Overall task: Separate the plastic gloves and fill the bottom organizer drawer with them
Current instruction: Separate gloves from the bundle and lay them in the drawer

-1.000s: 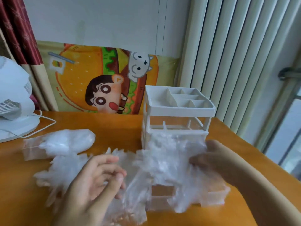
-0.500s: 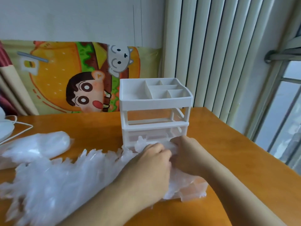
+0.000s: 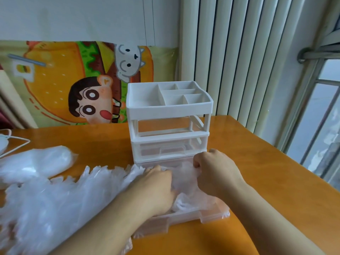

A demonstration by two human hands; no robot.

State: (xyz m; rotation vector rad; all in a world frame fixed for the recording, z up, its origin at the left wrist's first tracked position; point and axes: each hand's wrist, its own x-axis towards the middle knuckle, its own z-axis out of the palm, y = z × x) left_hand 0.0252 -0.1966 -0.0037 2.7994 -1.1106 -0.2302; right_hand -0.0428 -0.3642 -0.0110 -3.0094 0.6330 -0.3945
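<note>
Right hand (image 3: pixel 215 173): the fingers are curled and clenched on crumpled gloves (image 3: pixel 185 183), which are being pressed down inside the bottom drawer (image 3: pixel 211 215).
Left hand (image 3: pixel 156 188): it is laid knuckles-up over the drawer's left part; its fingertips are hidden in the plastic, so the grip cannot be told.
Bottom drawer: it is pulled fully out in front of the organizer (image 3: pixel 169 122) and is partly filled with gloves (film spills over its front corner).
Loose pile (image 3: pixel 55 203): a wide spread of gloves is left on the table (image 3: pixel 257 181), to the organizer's front-left.
Bagged gloves (image 3: pixel 35 162): a bundle is seen left of the organizer, behind the pile.
Step in hand: stuffing is judged under way.
Next move: more gloves must be peeled from the pile and tucked in flat, so that the drawer can be shut.
</note>
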